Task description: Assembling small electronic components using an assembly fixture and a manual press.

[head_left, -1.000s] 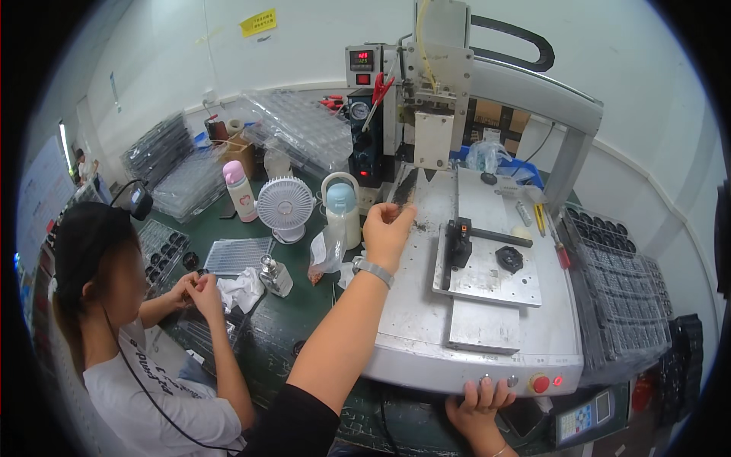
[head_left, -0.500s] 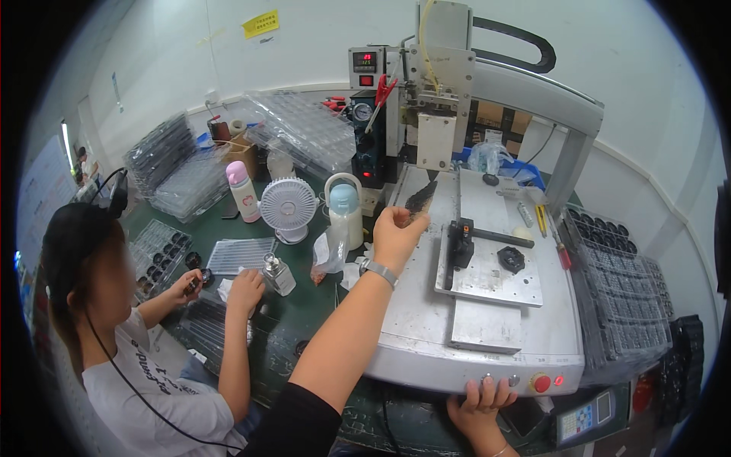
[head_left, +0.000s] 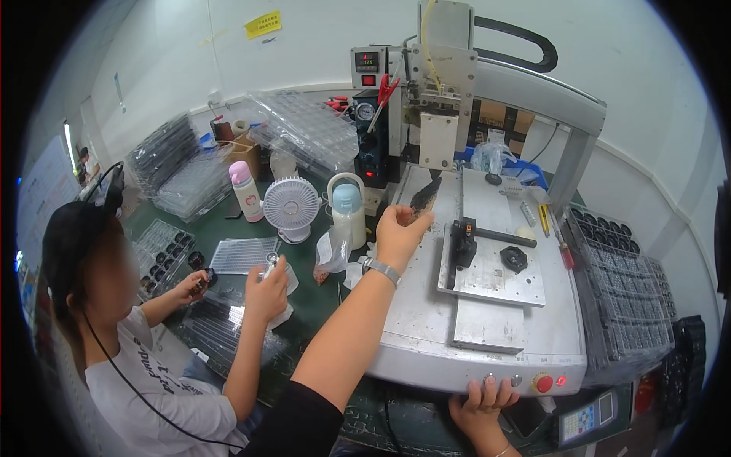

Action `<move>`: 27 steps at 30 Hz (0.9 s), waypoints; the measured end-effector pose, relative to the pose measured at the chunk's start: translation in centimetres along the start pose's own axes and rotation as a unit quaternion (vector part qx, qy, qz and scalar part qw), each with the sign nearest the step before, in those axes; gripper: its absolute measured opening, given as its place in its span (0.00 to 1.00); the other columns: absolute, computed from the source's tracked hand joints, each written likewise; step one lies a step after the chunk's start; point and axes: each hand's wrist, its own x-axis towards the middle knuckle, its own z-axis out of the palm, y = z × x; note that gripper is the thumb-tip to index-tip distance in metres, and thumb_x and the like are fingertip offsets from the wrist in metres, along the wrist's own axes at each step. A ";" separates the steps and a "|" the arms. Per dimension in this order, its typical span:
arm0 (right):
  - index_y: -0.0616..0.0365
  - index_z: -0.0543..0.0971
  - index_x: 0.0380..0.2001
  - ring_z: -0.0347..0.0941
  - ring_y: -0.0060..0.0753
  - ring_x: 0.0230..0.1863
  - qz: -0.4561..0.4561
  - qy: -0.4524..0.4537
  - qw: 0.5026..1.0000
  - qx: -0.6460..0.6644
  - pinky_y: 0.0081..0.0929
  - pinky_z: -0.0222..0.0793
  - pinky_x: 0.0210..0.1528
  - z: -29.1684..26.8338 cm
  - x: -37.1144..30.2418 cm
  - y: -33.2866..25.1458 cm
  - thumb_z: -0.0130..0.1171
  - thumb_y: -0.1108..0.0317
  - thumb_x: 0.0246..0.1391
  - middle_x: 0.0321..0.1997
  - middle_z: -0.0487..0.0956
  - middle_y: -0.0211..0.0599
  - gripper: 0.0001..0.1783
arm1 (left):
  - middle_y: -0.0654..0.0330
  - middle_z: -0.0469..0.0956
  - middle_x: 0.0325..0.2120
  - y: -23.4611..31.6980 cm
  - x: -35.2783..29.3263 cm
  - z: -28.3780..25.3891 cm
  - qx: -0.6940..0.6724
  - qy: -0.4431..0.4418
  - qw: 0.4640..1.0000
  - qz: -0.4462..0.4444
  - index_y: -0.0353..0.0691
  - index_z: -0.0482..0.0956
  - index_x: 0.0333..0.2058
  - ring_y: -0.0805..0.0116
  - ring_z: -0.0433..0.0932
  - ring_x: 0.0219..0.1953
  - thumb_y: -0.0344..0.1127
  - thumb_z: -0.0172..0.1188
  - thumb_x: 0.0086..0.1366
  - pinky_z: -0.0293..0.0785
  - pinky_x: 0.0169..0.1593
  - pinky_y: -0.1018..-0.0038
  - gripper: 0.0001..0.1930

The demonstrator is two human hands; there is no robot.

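Observation:
My left hand [head_left: 401,234], with a watch on its wrist, hovers over the left side of the benchtop machine's white bed [head_left: 407,305]. Its thumb and forefinger are pinched together beside a dark, crusty, pointed patch [head_left: 425,198]; I cannot make out what they hold. At the machine's front edge, my right hand [head_left: 486,407] rests its fingers by the silver buttons [head_left: 516,380], thumb hidden, gripping nothing visible. A round black part [head_left: 514,260] sits on the metal fixture plate [head_left: 487,286], next to a black bar clamp [head_left: 499,238].
To the left, a co-worker holds a small black part [head_left: 200,283] and a small bottle [head_left: 272,261]. A fan [head_left: 292,204], drink bottles [head_left: 346,206] and plastic trays [head_left: 304,133] stand behind. Stacked trays [head_left: 628,286] flank the machine's right; a red stop button [head_left: 543,382] is beside my right hand.
The co-worker's right hand has risen and now grasps the small bottle that stood on the table. My two hands stay in practically the same places, and the fixture has not moved.

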 end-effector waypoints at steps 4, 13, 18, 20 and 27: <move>0.52 0.58 0.50 0.44 0.65 0.61 0.001 -0.005 1.000 -0.001 0.64 0.27 0.61 -0.1 0.0 -0.1 0.61 0.60 0.31 0.56 0.54 0.47 0.39 | 0.56 0.74 0.32 0.5 -0.2 0.1 -0.020 -0.005 1.000 -0.015 0.30 0.72 0.36 0.70 0.72 0.36 0.42 0.70 0.46 0.69 0.41 0.76 0.25; 0.45 0.61 0.49 0.43 0.61 0.63 0.020 0.012 1.000 0.009 0.61 0.22 0.63 0.3 -0.3 -0.1 0.58 0.60 0.34 0.56 0.55 0.41 0.34 | 0.57 0.73 0.32 0.6 0.0 0.1 -0.037 -0.008 0.999 -0.013 0.30 0.71 0.36 0.72 0.71 0.34 0.42 0.70 0.47 0.70 0.38 0.77 0.25; 0.45 0.61 0.50 0.43 0.61 0.63 0.020 0.011 1.000 0.009 0.61 0.22 0.63 0.4 -0.4 -0.1 0.58 0.60 0.34 0.56 0.55 0.41 0.34 | 0.58 0.73 0.32 1.1 -0.3 0.0 -0.060 -0.011 0.998 -0.031 0.31 0.71 0.36 0.73 0.71 0.34 0.41 0.71 0.47 0.70 0.37 0.78 0.24; 0.45 0.60 0.50 0.43 0.61 0.63 0.021 0.009 1.000 0.010 0.61 0.21 0.63 0.2 -0.3 -0.2 0.58 0.61 0.34 0.56 0.55 0.41 0.35 | 0.59 0.73 0.31 0.7 0.0 -0.1 -0.070 -0.009 0.997 -0.032 0.31 0.71 0.36 0.73 0.71 0.33 0.40 0.71 0.47 0.70 0.36 0.78 0.24; 0.45 0.60 0.50 0.43 0.61 0.63 0.023 0.005 1.000 0.005 0.61 0.21 0.63 0.3 -0.4 -0.1 0.58 0.61 0.34 0.56 0.55 0.41 0.34 | 0.61 0.72 0.30 0.3 0.0 0.2 -0.106 0.020 0.994 -0.023 0.32 0.71 0.36 0.75 0.70 0.31 0.39 0.70 0.48 0.69 0.35 0.79 0.22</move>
